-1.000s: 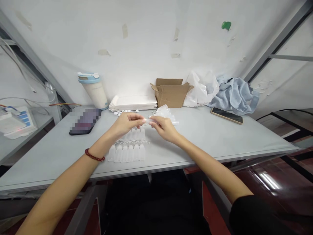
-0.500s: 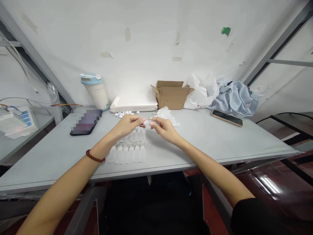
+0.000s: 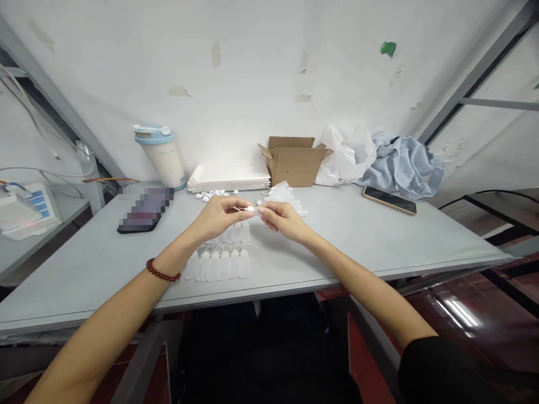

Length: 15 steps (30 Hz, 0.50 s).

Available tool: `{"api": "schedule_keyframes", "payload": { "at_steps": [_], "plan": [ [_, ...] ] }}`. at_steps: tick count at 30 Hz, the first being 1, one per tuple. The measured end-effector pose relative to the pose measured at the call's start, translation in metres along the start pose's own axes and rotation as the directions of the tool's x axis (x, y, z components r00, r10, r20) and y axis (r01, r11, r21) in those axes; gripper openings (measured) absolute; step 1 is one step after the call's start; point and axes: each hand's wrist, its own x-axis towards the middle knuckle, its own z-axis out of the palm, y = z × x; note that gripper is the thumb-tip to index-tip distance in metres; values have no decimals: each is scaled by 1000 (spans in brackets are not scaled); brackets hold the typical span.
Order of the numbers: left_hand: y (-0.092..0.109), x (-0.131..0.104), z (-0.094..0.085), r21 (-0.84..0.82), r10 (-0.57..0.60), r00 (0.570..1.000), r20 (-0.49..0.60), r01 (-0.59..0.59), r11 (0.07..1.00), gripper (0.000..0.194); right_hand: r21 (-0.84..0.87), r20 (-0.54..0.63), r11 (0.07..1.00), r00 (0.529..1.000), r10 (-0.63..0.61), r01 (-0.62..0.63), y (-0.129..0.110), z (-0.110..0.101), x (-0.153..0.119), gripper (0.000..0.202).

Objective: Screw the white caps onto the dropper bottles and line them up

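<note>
Fingertips of my left hand (image 3: 221, 217) and my right hand (image 3: 283, 219) nearly meet above the table. Between my left thumb and forefinger is a small white piece (image 3: 251, 209). My right hand pinches something clear and small at its other side, mostly hidden by the fingers. Below lies a row of translucent white tags (image 3: 223, 265) with looped cords, and a second row (image 3: 236, 232) sits behind it, partly covered by my left hand. Several small white pieces (image 3: 206, 196) lie beyond my left hand. Behind my right hand is a pile of clear tubes or sleeves (image 3: 284, 193).
Along the wall stand a blue-lidded cup (image 3: 162, 160), stacked white sheets (image 3: 229, 178), an open cardboard box (image 3: 295, 167), a plastic bag (image 3: 347, 160) and a blue cloth (image 3: 406, 168). A blurred-out phone-like item (image 3: 147, 210) is at left, a phone (image 3: 389, 201) at right.
The clear tube-like piece that reached through my right hand now shows less, and a white piece shows at my left fingertips. The camera view has shifted slightly.
</note>
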Motion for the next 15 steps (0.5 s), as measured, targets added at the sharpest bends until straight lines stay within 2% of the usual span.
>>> {"api": "schedule_keyframes", "payload": {
  "at_steps": [3,7,9,15],
  "plan": [
    [0,1,-1,-37,-25,999,22,26,999,29,48,11,999,1000,10,-11,2,0,1,35],
    [-3,3,0,-65,-141,988,64,145,987,45,28,4,1000,1000,-6,6,2,1,1,32],
    [-4,4,0,-51,-179,982,62,182,982,46,9,3,1000,1000,-12,12,1,2,1,32],
    [-4,3,-1,24,-80,992,96,78,997,38,74,12,997,999,36,-37,3,1,1,38]
  ]
}}
